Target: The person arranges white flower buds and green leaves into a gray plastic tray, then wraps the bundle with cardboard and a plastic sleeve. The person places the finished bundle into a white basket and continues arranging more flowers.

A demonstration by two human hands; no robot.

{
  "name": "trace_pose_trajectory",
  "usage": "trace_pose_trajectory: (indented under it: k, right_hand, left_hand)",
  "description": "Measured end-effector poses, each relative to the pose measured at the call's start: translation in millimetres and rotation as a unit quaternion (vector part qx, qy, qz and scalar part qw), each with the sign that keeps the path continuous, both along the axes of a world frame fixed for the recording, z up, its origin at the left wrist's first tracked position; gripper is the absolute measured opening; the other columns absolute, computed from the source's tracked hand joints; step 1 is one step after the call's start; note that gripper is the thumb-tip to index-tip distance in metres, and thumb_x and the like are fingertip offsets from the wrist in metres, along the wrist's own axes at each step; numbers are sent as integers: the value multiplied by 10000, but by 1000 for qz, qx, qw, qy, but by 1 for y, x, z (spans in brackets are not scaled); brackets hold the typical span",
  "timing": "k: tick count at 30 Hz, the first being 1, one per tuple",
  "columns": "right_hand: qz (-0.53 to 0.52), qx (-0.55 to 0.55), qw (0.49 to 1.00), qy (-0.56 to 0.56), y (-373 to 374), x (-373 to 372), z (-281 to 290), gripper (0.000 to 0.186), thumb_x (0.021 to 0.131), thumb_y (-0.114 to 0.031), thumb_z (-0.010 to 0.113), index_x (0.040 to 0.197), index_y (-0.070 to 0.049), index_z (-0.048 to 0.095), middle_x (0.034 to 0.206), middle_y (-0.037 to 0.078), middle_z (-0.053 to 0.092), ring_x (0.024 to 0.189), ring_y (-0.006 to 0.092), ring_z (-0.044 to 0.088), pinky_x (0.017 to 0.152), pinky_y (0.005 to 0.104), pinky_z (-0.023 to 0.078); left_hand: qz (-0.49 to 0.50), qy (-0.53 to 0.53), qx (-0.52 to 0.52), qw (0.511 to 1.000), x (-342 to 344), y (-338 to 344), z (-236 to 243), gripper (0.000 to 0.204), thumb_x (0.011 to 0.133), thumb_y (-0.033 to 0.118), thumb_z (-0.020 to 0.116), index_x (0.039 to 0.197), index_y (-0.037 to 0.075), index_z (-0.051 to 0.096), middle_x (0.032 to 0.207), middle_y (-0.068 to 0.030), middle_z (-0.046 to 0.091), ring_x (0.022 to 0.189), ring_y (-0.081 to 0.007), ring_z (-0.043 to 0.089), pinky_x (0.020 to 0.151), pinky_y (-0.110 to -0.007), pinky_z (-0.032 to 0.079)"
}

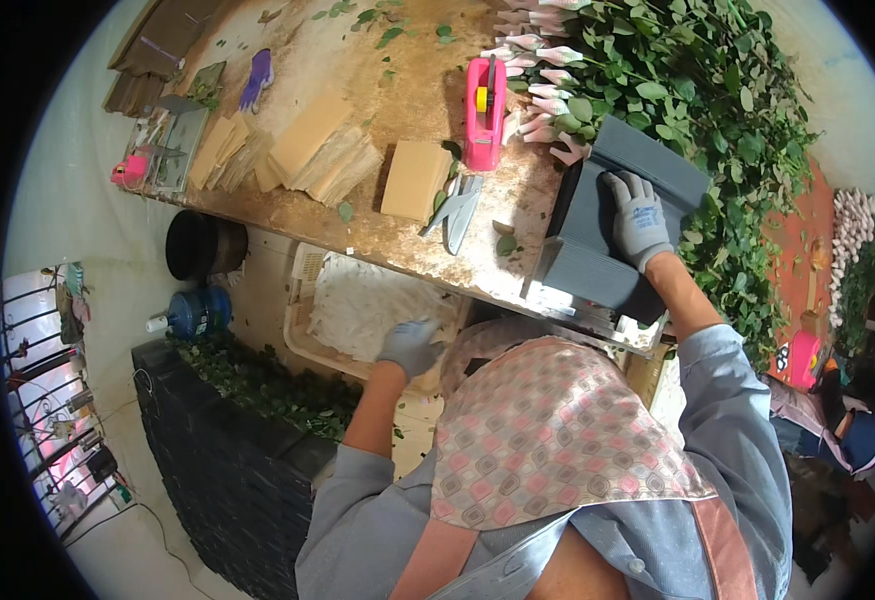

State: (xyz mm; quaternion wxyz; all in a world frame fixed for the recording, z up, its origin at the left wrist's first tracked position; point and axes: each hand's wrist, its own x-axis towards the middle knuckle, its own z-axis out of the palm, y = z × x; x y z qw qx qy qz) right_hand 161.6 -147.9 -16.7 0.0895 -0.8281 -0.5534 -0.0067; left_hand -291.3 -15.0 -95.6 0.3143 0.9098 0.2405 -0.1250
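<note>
My right hand (640, 222), in a grey work glove, lies on a dark grey ridged sheet (609, 270) at the right end of the bench, its fingers spread over the surface. My left hand (410, 347), gloved the same way, hangs lower down over the edge of a pale plastic crate (300, 335). Its fingers look apart and slightly blurred, with nothing visible in them. White crumpled material (372, 305) fills the crate. Beside the sheet lie leafy stems (702, 90) with flower heads in pale wraps (547, 95).
On the wooden bench (357, 215) are a pink tape dispenser (484, 130), grey-handled shears (455, 215), a cardboard stack (416, 181), more cardboard pieces (312, 145) and a purple glove (256, 80). A dark bin (192, 245) and blue water jug (200, 311) stand left. Another person (842, 430) is at far right.
</note>
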Motion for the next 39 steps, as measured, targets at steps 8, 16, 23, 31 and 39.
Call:
trace_pose_trajectory:
  k: [8,16,23,31,39]
  right_hand:
    - [-3,11,1000,-8,-4,1,-1,526,868,-116,578,1393,-91,581,1364,164,570,1246,363,549,1067,502,420]
    - [-11,38,999,20,-6,-5,2,498,886,-104,553,1382,-65,580,1371,143,569,1238,334,552,1057,499,426]
    - [-34,9,999,18,-8,-2,3,482,910,-177,546,1381,-82,592,1373,148,572,1250,324,547,1073,548,412]
    - [-28,45,998,28,-8,-3,1,440,932,-199,552,1345,-64,619,1309,138,593,1207,300,558,1027,515,423]
    - [-31,32,998,37,-13,-5,7,429,917,-200,576,1321,-62,626,1310,136,590,1191,296,560,992,491,429]
  left_hand:
    - [7,-43,-13,999,116,-70,58,253,972,328,655,1109,117,685,1033,-155,697,968,-391,678,824,-515,534]
    - [139,345,-209,904,30,-133,-86,550,1003,515,554,1275,59,697,1333,-265,665,1189,-430,658,1046,-506,494]
    - [39,61,-315,946,55,-103,10,453,962,342,643,1299,41,677,1148,-245,725,1074,-432,684,961,-494,520]
    - [198,193,128,953,95,-92,99,451,940,342,686,1289,57,684,1252,-230,680,1198,-442,620,1000,-503,506]
    - [114,-110,233,960,153,-91,188,359,908,184,719,1230,27,710,1225,-184,686,1159,-407,619,1008,-507,488]
